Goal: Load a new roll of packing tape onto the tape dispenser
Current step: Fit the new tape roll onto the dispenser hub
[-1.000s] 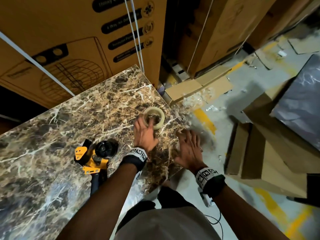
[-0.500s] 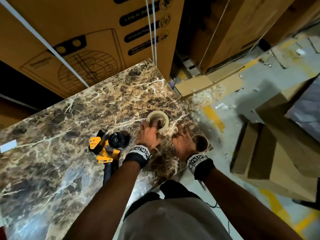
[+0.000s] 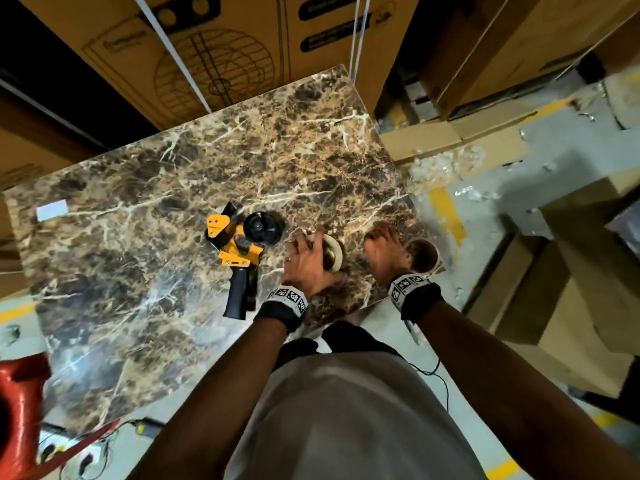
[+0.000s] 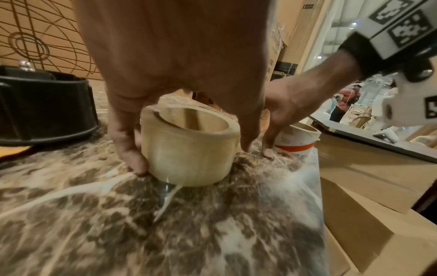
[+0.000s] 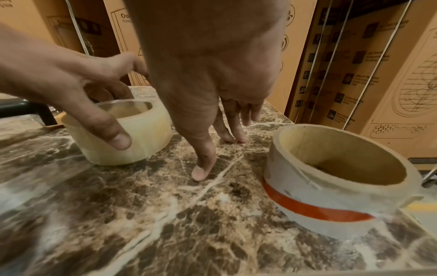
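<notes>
Brown veined marble makes up the surface [image 3: 145,237] in the head view. The yellow and black tape dispenser [image 3: 242,251] lies on its side near the middle, handle pointing to 6 o'clock. Just at its 3 o'clock the left hand [image 3: 306,263] grips the clear tape roll [image 3: 333,252], which lies flat on the surface. Further toward 3 o'clock the right hand [image 3: 384,258] reaches down to the marble, and an empty cardboard core [image 3: 420,255] sits beside it near the edge. Printed cardboard boxes [image 3: 221,50] stand at 12 o'clock.

From the left wrist, the left hand [image 4: 179,61] has its fingers [image 4: 127,147] wrapped around the sides of the tape roll [image 4: 189,147], thumb on one side and fingers on the other. The dispenser's black hub [image 4: 45,106] sits at 9 o'clock.

From the right wrist, the right hand [image 5: 208,61] is released and holds nothing; its straight fingers [image 5: 204,164] touch the marble between the tape roll [image 5: 123,138] at 9 o'clock and the core [image 5: 335,184], banded in orange, at 3 o'clock.
</notes>
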A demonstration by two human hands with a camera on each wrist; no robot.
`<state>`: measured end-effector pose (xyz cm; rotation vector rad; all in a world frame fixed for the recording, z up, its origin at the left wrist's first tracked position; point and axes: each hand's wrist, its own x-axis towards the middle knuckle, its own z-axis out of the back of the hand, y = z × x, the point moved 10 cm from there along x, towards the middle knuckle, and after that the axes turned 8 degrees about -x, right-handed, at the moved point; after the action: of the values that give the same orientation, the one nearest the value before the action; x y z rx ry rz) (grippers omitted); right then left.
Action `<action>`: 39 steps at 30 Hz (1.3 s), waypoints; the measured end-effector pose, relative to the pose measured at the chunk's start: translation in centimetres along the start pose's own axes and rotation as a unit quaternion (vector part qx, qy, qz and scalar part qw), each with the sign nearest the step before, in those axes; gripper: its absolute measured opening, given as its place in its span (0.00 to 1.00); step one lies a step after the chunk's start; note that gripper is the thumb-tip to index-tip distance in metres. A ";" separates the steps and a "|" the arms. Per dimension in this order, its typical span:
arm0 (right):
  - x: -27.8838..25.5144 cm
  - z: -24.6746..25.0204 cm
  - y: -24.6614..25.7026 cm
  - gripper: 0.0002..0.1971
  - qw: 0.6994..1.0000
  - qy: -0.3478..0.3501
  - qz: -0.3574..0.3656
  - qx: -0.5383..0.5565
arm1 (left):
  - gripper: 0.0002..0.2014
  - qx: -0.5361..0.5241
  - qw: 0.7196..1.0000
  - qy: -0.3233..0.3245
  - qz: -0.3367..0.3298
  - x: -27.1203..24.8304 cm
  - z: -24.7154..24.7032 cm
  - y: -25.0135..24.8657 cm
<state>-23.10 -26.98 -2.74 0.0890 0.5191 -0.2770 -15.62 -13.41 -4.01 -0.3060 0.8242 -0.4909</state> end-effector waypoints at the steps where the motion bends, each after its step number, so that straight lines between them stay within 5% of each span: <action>1: -0.1 0.1 0.0 0.22 1.000 0.008 -0.008 -0.014 | 0.60 0.004 1.000 0.013 0.005 0.1 0.1 -0.1; 4: -0.4 0.2 0.4 0.19 0.997 0.045 -0.026 -0.050 | 0.56 -0.084 0.996 0.002 0.025 0.0 1.1 0.8; 6: -0.3 -0.2 0.3 0.19 0.996 0.056 -0.036 -0.057 | 0.47 -0.264 0.963 -0.057 0.014 -0.9 3.1 1.8; 10: 1.2 1.2 1.3 0.21 0.993 0.011 -0.057 0.107 | 0.22 -0.623 0.780 -0.061 0.019 -4.2 6.6 4.2; 12: 2.0 3.1 3.9 0.23 0.974 -0.029 -0.005 0.226 | 0.17 -0.726 0.685 -0.047 0.045 -6.0 7.8 4.9; 14: 2.1 5.3 7.2 0.25 0.936 -0.056 0.052 0.344 | 0.15 -0.770 0.632 -0.083 0.037 -7.3 9.2 6.3; 17: 2.0 7.6 10.7 0.25 0.883 -0.055 0.081 0.459 | 0.24 -0.792 0.601 -0.107 0.016 -8.6 10.1 7.5; 21: 2.6 8.7 14.6 0.21 0.860 -0.044 0.115 0.494 | 0.31 -0.798 0.586 -0.139 0.014 -9.8 10.2 10.2; 25: 2.3 9.6 16.8 0.20 0.806 -0.006 0.102 0.583 | 0.31 -0.794 0.581 -0.178 0.009 -10.9 10.8 12.2; 28: 1.8 10.3 17.6 0.12 0.782 0.006 0.098 0.615 | 0.26 -0.733 0.637 -0.238 0.003 -11.9 12.0 13.5; 32: 1.8 11.0 17.9 0.10 0.842 -0.026 0.123 0.524 | 0.17 -0.694 0.642 -0.324 -0.024 -12.9 13.2 14.8; 35: 1.5 12.1 17.5 0.05 0.876 -0.059 0.131 0.460 | 0.15 -0.646 0.690 -0.327 -0.030 -13.1 14.0 14.8; 39: 1.2 14.1 16.9 0.05 0.884 -0.103 0.136 0.436 | 0.17 -0.650 0.709 -0.272 -0.032 -13.4 15.4 13.7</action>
<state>-10.60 -13.17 9.12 0.9952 0.1309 -0.2223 -7.59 6.33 8.21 -1.7214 0.4344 0.2332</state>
